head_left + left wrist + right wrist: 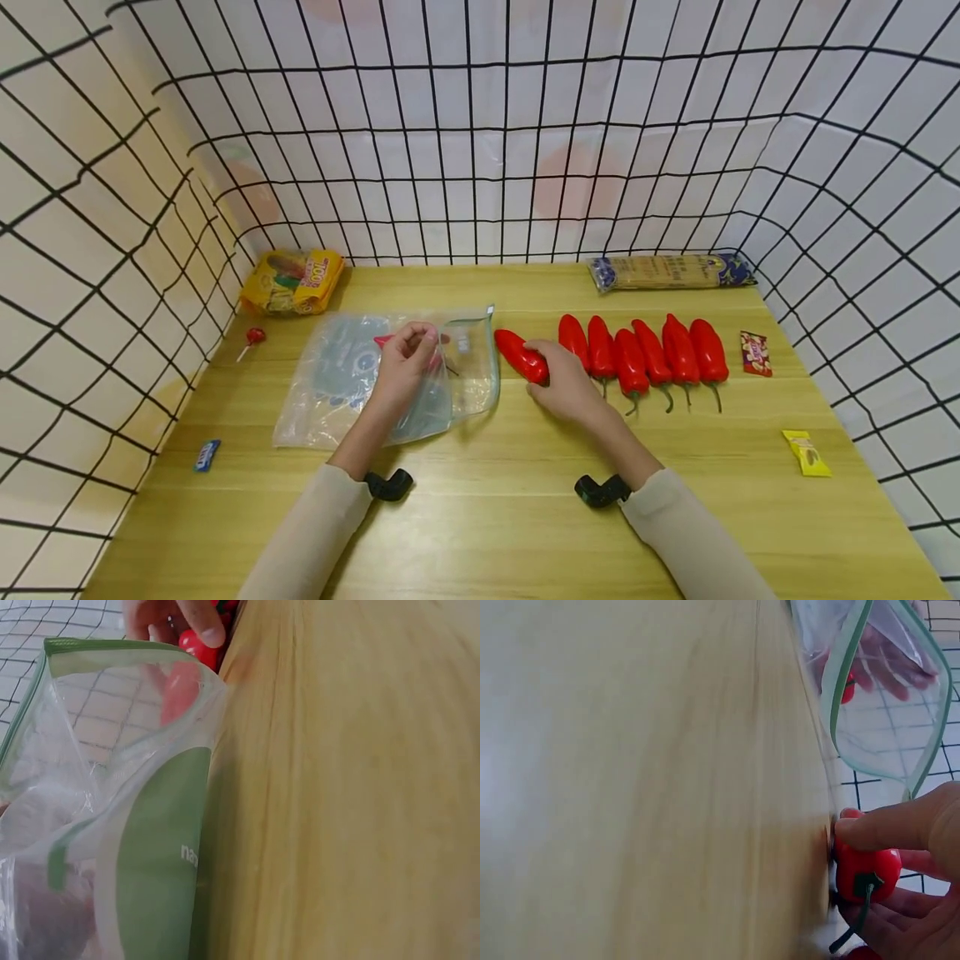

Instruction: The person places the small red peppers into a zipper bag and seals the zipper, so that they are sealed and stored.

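Observation:
My right hand (566,379) grips a red chili pepper (517,354) around its stem end, its tip pointing toward the bag's mouth. In the right wrist view thumb and fingers wrap this pepper (866,866), its green stem hanging free. My left hand (405,362) pinches the upper film of a clear zip bag (322,417), whose green-edged mouth gapes toward the right. Inside the bag another red pepper (382,340) shows partly, the rest covered by the left hand. Through the film, the right wrist view shows the left fingers (892,671). The left wrist view mostly shows the bag (161,847).
Several red peppers (630,362) lie in a row at right. Behind them is a long noodle-like packet (675,272). A yellow packet (292,283), lollipop (256,336) and blue candy (207,455) lie left; red (755,353) and yellow (806,453) wrappers right. Black wire grid (487,150) surrounds the table.

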`<action>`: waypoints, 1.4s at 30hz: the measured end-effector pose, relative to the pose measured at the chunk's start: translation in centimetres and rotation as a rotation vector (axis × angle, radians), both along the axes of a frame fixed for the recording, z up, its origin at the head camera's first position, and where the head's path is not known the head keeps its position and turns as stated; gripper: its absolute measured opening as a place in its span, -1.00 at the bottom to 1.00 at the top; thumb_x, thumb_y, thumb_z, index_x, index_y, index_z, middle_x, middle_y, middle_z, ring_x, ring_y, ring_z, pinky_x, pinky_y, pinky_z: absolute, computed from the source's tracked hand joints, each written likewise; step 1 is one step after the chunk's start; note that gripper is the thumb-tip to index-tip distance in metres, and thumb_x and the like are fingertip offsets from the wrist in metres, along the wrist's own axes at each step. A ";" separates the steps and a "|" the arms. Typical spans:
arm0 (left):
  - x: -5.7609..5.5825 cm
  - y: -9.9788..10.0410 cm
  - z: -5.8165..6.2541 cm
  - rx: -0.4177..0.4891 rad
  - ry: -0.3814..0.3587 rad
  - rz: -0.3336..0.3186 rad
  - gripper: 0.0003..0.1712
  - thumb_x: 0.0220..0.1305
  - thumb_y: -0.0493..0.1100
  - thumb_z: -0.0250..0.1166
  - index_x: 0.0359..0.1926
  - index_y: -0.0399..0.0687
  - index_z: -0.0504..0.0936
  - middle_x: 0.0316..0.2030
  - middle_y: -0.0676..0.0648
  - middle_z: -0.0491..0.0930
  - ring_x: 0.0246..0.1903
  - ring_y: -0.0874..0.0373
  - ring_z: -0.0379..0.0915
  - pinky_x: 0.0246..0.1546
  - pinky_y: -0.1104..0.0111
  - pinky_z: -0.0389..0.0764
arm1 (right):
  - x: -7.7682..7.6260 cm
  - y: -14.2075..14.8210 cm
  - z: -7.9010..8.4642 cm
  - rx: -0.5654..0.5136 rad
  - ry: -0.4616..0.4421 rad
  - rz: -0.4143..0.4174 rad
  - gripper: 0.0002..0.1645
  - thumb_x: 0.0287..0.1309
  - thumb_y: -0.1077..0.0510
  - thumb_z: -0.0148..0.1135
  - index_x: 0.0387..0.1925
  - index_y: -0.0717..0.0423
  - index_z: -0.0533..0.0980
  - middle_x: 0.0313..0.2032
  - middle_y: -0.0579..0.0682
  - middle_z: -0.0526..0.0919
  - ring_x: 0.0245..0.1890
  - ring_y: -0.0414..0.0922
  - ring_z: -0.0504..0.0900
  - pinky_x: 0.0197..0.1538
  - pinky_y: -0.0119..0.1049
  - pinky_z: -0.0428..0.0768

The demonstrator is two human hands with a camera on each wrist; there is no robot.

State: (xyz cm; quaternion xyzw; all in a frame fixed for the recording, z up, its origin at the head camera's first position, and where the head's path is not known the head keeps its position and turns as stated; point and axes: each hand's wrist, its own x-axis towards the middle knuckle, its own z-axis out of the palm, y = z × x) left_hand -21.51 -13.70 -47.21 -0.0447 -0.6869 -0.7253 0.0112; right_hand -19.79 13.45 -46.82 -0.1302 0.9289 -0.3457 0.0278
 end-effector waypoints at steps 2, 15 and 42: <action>0.0 -0.1 0.0 -0.006 0.005 0.002 -0.71 0.32 0.06 0.24 -0.16 -0.06 0.54 -0.17 -0.05 0.69 -0.43 0.27 0.37 -0.28 0.46 0.56 | 0.1 0.1 0.0 0.014 -0.007 0.009 -0.23 0.06 0.23 0.38 0.32 0.02 0.33 0.24 0.08 0.47 0.20 0.06 0.45 0.24 0.04 0.45; 0.2 -0.1 0.3 -0.003 0.009 0.018 -0.72 0.31 0.00 0.26 -0.15 -0.11 0.56 -0.13 -0.20 0.69 -0.41 0.27 0.45 -0.31 0.47 0.57 | 0.8 2.4 2.2 -0.320 -0.022 -0.104 -0.41 0.20 0.11 0.32 0.22 0.08 0.37 0.19 0.12 0.53 0.15 0.04 0.57 0.18 -0.04 0.55; 0.7 1.2 1.0 -0.142 0.039 0.037 -0.72 0.34 -0.04 0.25 -0.09 -0.16 0.60 -0.13 -0.15 0.71 -0.07 -0.24 0.53 -0.34 0.49 0.50 | -0.8 -5.3 -0.3 -0.440 -0.227 0.013 -0.58 0.30 -0.07 0.20 0.05 0.09 0.57 -0.05 0.00 0.68 -0.09 -0.11 0.65 -0.05 -0.28 0.63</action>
